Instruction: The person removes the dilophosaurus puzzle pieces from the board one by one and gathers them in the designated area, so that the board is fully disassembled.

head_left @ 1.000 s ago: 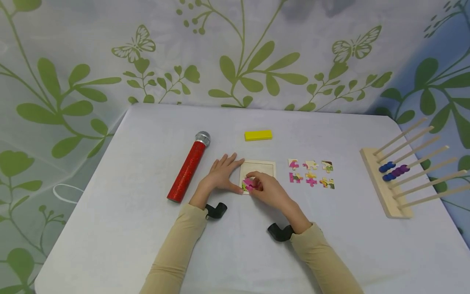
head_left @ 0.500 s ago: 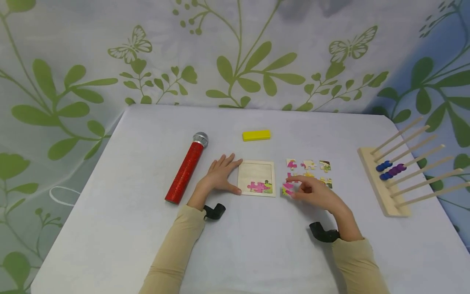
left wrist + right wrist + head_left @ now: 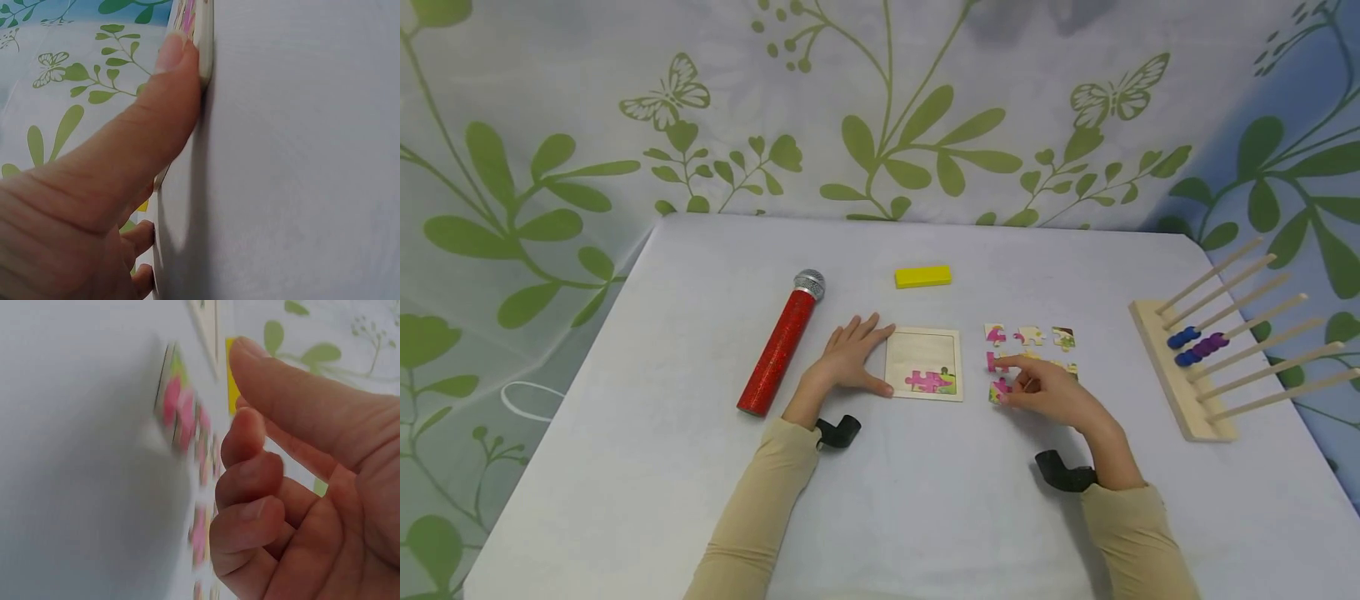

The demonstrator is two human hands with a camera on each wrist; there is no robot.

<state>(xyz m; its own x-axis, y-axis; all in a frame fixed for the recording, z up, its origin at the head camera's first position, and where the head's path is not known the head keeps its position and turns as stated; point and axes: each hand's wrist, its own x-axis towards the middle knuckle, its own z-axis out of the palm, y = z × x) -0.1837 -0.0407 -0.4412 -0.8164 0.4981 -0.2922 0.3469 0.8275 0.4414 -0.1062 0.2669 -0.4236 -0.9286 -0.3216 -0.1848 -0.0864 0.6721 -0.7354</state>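
Note:
My left hand (image 3: 850, 357) lies with spread fingers against the left side of a square wooden puzzle frame (image 3: 957, 358). Its thumb also presses the edge of the puzzle frame (image 3: 208, 56) in the left wrist view. Joined pink and green pieces (image 3: 931, 382) sit inside, at the lower right. To the right, my right hand (image 3: 1048, 390) hovers by a pink and green puzzle piece (image 3: 998, 390). In the right wrist view that puzzle piece (image 3: 177, 400) stands apart from the fingers, several of them loosely curled with nothing between them. Behind the hand are several loose puzzle pieces (image 3: 1030, 335), partly hidden.
A red microphone (image 3: 778, 350) lies left of my left hand. Beyond the frame is a yellow block (image 3: 922, 277). At the far right stands a wooden bead rack (image 3: 1180, 375) with upright rods and blue and purple beads. A patterned cloth (image 3: 925, 108) hangs behind the table.
My right hand has moved from the frame to the right, carrying the pink and green puzzle piece, then let it go below the loose pieces. The left hand has stayed at the frame.

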